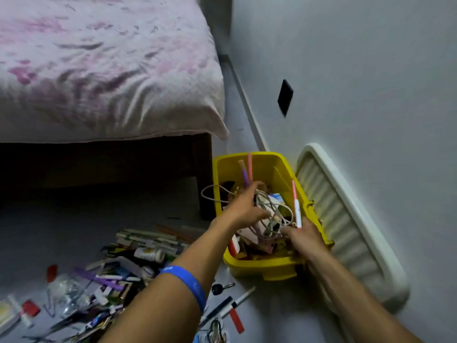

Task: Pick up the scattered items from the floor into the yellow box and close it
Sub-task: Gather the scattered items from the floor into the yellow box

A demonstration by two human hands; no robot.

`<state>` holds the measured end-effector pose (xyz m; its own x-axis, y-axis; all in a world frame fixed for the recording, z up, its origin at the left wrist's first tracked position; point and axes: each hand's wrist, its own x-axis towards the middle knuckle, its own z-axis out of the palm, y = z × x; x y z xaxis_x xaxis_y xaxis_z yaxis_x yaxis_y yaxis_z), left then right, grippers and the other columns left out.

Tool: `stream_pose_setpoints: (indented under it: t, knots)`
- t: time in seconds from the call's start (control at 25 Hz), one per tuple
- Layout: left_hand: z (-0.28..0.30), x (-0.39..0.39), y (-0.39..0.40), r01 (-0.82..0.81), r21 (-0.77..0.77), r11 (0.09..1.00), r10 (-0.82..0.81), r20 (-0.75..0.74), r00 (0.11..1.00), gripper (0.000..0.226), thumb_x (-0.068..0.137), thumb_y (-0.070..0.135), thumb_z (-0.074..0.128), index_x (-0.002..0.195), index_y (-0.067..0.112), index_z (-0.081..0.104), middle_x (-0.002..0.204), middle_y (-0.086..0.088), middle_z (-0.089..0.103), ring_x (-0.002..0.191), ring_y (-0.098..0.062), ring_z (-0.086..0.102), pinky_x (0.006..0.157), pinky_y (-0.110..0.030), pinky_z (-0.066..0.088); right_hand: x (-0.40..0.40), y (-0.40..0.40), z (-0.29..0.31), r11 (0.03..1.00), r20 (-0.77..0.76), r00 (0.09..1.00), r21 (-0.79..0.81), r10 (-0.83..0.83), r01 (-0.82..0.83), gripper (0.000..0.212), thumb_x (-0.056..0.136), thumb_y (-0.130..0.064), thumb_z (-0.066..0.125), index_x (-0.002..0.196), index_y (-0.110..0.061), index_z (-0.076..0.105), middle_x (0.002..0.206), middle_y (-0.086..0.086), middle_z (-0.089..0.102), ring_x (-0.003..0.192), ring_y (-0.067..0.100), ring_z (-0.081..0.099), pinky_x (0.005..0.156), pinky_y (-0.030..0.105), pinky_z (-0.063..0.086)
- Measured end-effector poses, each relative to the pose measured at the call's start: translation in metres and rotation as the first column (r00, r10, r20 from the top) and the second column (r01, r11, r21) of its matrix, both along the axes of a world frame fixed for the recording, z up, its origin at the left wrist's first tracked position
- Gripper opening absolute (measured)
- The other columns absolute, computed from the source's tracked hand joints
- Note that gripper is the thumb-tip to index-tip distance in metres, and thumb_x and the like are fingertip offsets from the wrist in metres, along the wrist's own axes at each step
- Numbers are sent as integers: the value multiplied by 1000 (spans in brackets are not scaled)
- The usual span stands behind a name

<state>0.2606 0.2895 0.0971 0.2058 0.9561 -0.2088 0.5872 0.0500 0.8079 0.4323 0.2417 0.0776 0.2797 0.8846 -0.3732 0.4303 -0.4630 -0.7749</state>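
Note:
The yellow box [264, 267] stands open on the floor by the wall, filled with papers, pens and a tangle of pale cable [269, 214]. Both hands are inside it. My left hand [243, 206] grips the cable bundle and two pens, purple and pink [247, 169], that stick up. My right hand [303, 235] holds a pink-and-white pen [296, 206] and touches the cable. A loop of cable hangs over the box's left rim. A heap of scattered items [118, 268] lies on the floor at the lower left.
The box's white ribbed lid [346, 219] leans against the wall to the right. A bed [103, 70] with a pink cover rises behind, its dark leg beside the box. A key [220, 289], markers [230, 305] and a red strip lie near my left forearm.

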Motion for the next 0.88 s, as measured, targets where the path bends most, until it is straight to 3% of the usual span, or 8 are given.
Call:
stream_pose_setpoints:
  t: [0.08,0.16,0.28,0.44,0.52,0.64,0.8,0.88]
  knots:
    - [-31,-7,-4,66,-48,997,-71,-116,991,87,81,35,72,152,35,21,162,0,13,146,-28,24,116,-47,31,-2,1,-11,999,-105,994,8,32,-32,57,84,-13,70,136,-19,49,120,6,63,91,16,61,77,31,52]
    - [-44,-15,-11,9,163,987,12,-128,992,75,84,36,67,149,36,29,158,0,26,141,-24,33,111,-40,36,-7,3,-13,996,-176,982,54,73,-65,70,85,-6,67,147,-23,39,127,2,59,85,4,58,69,15,48]
    - [-50,-30,-17,-43,369,929,191,-374,908,57,88,37,58,142,29,41,149,-2,37,136,-27,37,105,-46,36,-17,-4,-19,951,66,959,123,277,-283,63,91,-21,63,147,-31,36,144,1,48,115,14,56,86,19,44]
    - [-59,-36,-37,321,0,947,-232,-692,683,41,97,46,38,122,23,61,144,-8,47,141,-26,24,112,-54,22,-25,-26,-34,652,536,472,-212,700,-728,44,92,-63,39,122,-35,58,127,1,64,114,22,60,91,35,47]
    - [-55,-37,-50,392,20,920,-311,-570,760,40,99,43,37,114,19,64,131,-9,58,130,-29,40,106,-50,35,-23,-33,-31,595,570,379,-255,729,-762,53,87,-73,35,112,-35,63,115,-1,69,110,22,61,90,37,42]
    - [-59,-49,-79,227,220,949,-172,-242,955,39,102,35,43,140,25,50,154,-2,38,142,-19,31,116,-38,29,-26,-51,-32,610,657,388,-139,647,-780,41,88,-60,51,117,-32,58,119,-5,64,113,20,56,94,38,37]
    - [-83,-68,-142,-63,273,960,103,-138,985,50,103,39,39,151,29,31,162,4,21,148,-12,18,118,-31,19,-58,-106,-51,606,689,659,395,302,-691,32,83,-19,60,115,-12,63,115,8,63,107,28,57,93,41,46]
    - [-100,-85,-170,-219,155,963,237,-109,965,51,102,34,43,151,25,33,160,1,27,146,-15,23,116,-29,20,-80,-135,-67,542,670,665,442,331,-715,28,83,-17,53,109,-14,64,108,6,64,99,25,58,85,37,48]
